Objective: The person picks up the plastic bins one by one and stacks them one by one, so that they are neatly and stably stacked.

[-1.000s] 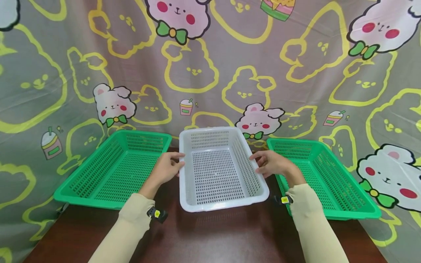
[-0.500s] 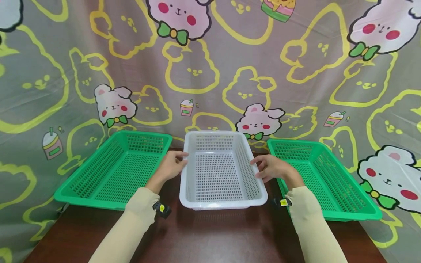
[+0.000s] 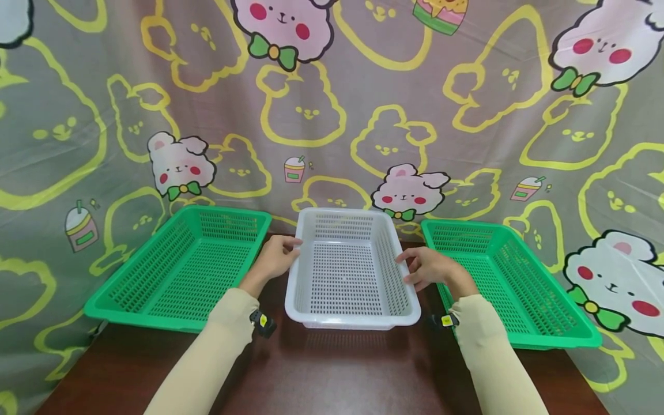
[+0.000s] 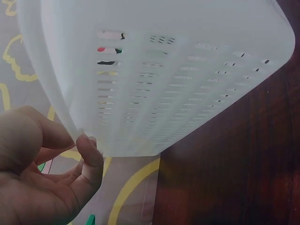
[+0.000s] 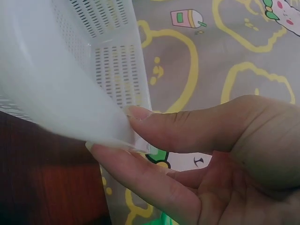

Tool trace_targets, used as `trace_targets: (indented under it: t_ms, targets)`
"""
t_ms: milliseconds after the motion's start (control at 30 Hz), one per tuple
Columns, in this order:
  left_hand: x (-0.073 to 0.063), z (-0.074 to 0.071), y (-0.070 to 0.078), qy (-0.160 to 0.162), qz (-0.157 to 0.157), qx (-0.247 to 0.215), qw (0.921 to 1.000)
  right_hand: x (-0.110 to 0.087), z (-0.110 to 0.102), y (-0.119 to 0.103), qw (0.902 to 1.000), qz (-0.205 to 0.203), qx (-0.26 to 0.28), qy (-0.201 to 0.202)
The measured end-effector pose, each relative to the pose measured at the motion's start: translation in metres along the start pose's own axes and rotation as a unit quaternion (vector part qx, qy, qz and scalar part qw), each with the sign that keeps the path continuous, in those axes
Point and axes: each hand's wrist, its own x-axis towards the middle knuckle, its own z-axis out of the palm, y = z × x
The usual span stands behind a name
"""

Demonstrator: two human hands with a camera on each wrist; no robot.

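Observation:
A white plastic basket (image 3: 353, 320) with slotted walls and floor sits in the middle in the head view, nothing lying in it. My left hand (image 3: 275, 257) pinches its left rim; in the left wrist view the thumb and a finger of that hand (image 4: 61, 173) meet at the basket's edge (image 4: 164, 18). On the opposite side my right hand (image 3: 430, 268) grips the right rim. The right wrist view shows the thumb of that hand (image 5: 206, 145) over the rim and a finger beneath the basket wall (image 5: 51, 79).
A green basket (image 3: 140, 320) stands on the left of the dark brown table (image 3: 332, 374), and another green basket (image 3: 560, 340) on the right. Behind them hangs a grey curtain (image 3: 332, 86) printed with cartoon bears. Each wrist wears a small black device.
The white basket has shifted slightly to the right, its near rim has risen a little in view and its far rim has dropped. My left hand has moved right with it.

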Motion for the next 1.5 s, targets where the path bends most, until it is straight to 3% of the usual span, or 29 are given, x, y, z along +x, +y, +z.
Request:
trace_targets:
  t_ms: [300, 900, 1500]
  targets:
    - [0.0038, 0.0017, 0.0001, -0.001, -0.017, -0.003, 0.9998, 0.0026, 0.001, 0.0005, 1.0, 0.006, 0.004, 0.0]
    - [0.0049, 0.005, -0.0031, -0.021, 0.001, -0.012, 0.9997, 0.0016, -0.0025, 0.0009, 0.9999, 0.003, -0.009, -0.011]
    - [-0.0014, 0.006, 0.0004, -0.021, -0.01, -0.007, 0.9997, 0.0008, -0.0029, -0.0045, 0.9996, 0.011, -0.013, -0.021]
